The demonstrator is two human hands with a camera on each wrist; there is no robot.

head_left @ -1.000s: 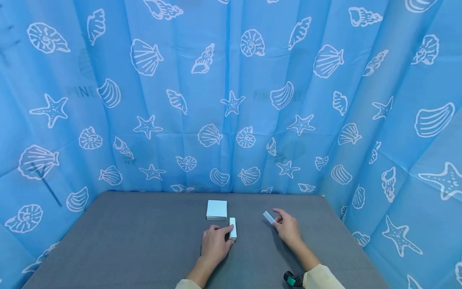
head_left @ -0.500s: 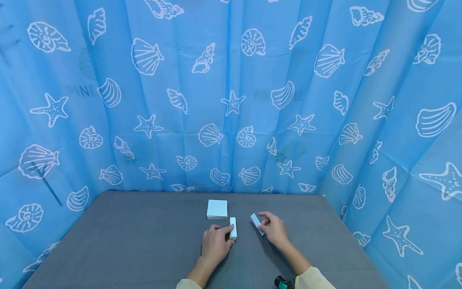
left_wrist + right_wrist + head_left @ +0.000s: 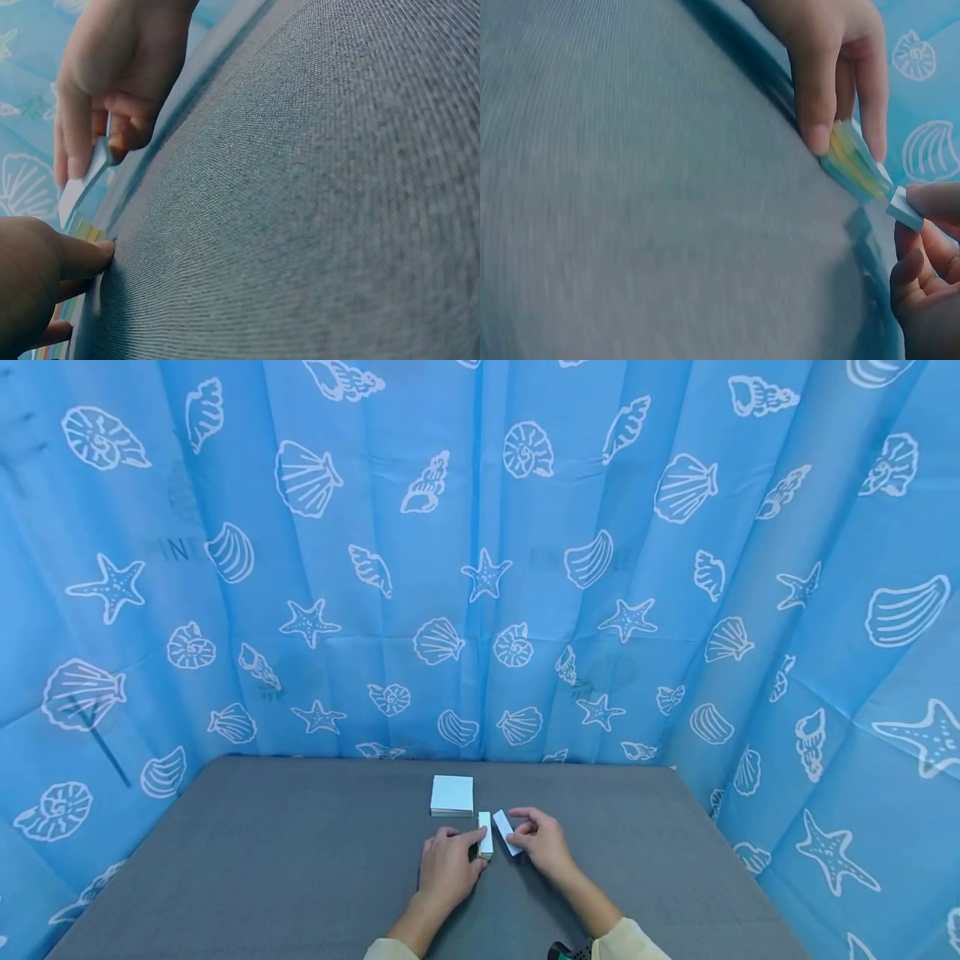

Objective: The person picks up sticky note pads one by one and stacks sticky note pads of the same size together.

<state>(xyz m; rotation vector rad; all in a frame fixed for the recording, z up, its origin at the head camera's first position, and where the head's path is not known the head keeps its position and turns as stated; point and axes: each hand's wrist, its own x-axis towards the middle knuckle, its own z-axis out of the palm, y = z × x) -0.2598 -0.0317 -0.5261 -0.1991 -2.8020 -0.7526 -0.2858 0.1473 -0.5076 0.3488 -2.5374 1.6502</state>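
In the head view my left hand (image 3: 447, 864) grips the near end of a narrow stack of paper pads (image 3: 485, 821) with a white top. Coloured layers, yellow and green among them, show along the side of this stack (image 3: 851, 161) in the right wrist view. Just to its right, my right hand (image 3: 546, 847) pinches a slim white paper pad (image 3: 503, 825), slanted with its far end toward the stack. The left wrist view shows this white pad (image 3: 86, 180) between the right thumb and fingers, close over the stack's end.
A square stack of paper (image 3: 452, 793) with a white top lies just beyond the narrow stack. Grey cloth covers the table (image 3: 300, 852). Behind it hangs a blue curtain (image 3: 480, 668) with white shells. A dark device (image 3: 567, 952) sits at the right wrist.
My right hand has moved left with the slim white pad, from well apart to close beside the narrow stack. My left hand has stayed in place.
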